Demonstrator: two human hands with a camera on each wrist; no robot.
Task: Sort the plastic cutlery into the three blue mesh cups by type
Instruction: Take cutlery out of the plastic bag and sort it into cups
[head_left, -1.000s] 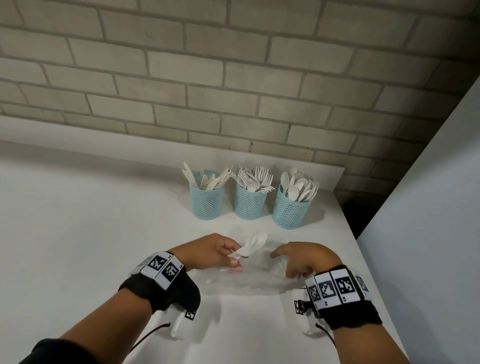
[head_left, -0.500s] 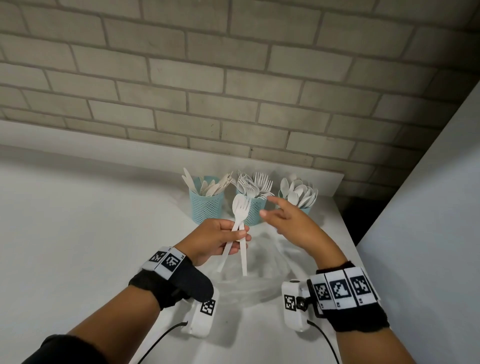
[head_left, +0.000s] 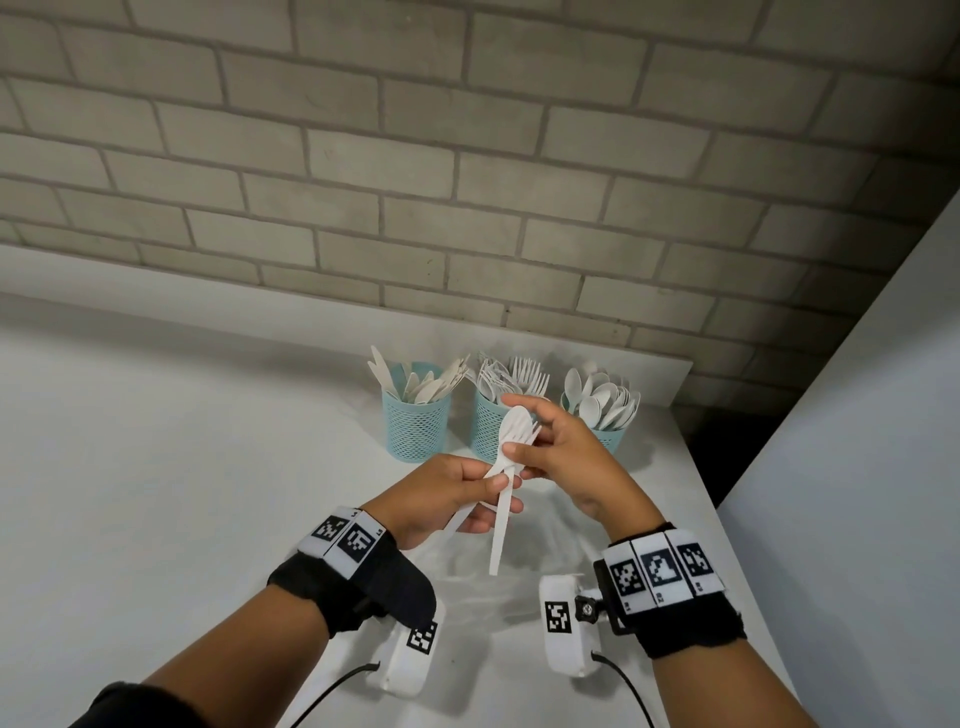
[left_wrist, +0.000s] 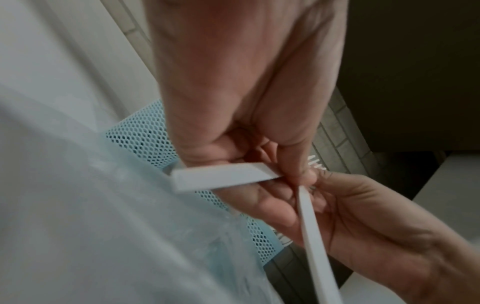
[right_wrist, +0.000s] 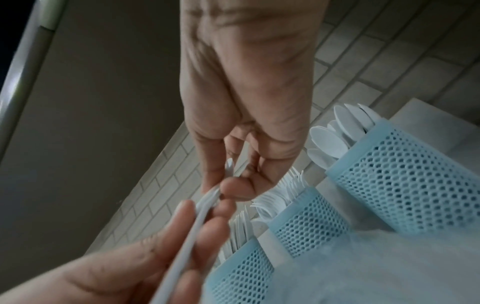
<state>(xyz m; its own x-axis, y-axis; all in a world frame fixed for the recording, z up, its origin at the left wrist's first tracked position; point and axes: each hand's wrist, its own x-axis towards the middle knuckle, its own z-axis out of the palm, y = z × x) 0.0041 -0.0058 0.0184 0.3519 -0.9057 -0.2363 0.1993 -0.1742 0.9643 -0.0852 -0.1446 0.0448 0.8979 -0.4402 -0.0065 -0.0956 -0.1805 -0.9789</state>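
Three blue mesh cups stand in a row by the wall: the knife cup (head_left: 415, 428), the fork cup (head_left: 485, 434) and the spoon cup (head_left: 605, 421). Above the table in front of them my left hand (head_left: 501, 493) grips the handles of a white plastic spoon (head_left: 514, 423) and fork (head_left: 533, 431), which cross in an X. My right hand (head_left: 524, 441) pinches the necks of both pieces just below their heads. In the left wrist view one handle (left_wrist: 223, 181) sticks out left and the other (left_wrist: 311, 230) points down. The right wrist view shows my thumb and fingers (right_wrist: 233, 189) closed on the cutlery.
A crumpled clear plastic bag (head_left: 524, 577) lies on the white table (head_left: 182, 493) under my hands. The brick wall (head_left: 467, 208) runs behind the cups. The table's right edge (head_left: 696, 467) is close to the spoon cup, with a white panel (head_left: 857, 467) beyond.
My left hand lifted the spoon and fork off the bag and up toward the cups. My right hand left the bag, rose, and now pinches the pieces near their heads.
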